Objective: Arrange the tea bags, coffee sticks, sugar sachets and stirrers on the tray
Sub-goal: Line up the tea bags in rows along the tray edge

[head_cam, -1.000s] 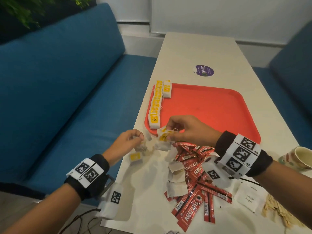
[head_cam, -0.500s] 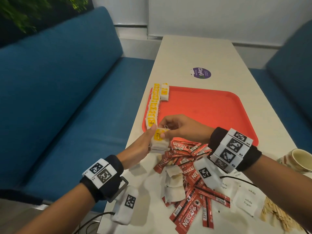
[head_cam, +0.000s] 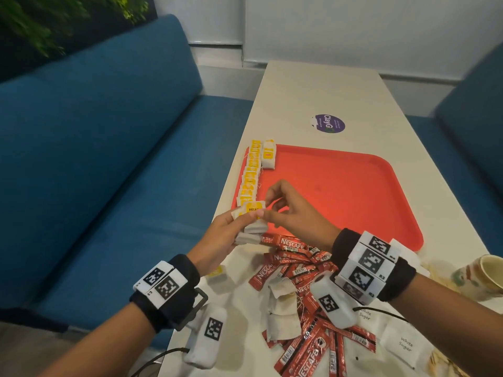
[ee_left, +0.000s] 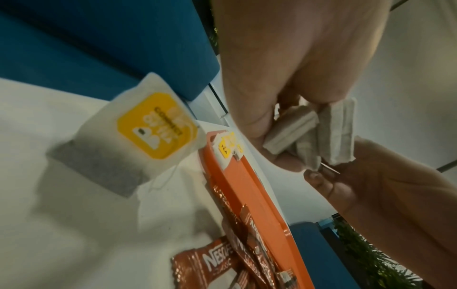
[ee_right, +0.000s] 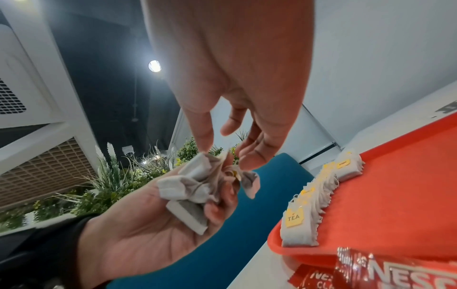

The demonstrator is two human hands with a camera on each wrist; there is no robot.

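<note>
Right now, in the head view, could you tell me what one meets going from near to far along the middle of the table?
Coffee sticks → left hand gripping a bunch of tea bags, right hand at them → red tray → purple sticker.

Coffee sticks (head_cam: 292,244): "NESCAFE CLASSIC". Tea bag tags (ee_right: 294,217): "TEA"; held tag (head_cam: 253,208): "RELAX". Sugar sachets (head_cam: 405,344): "White Sugar". Purple sticker (head_cam: 330,123): "ClayG"
</note>
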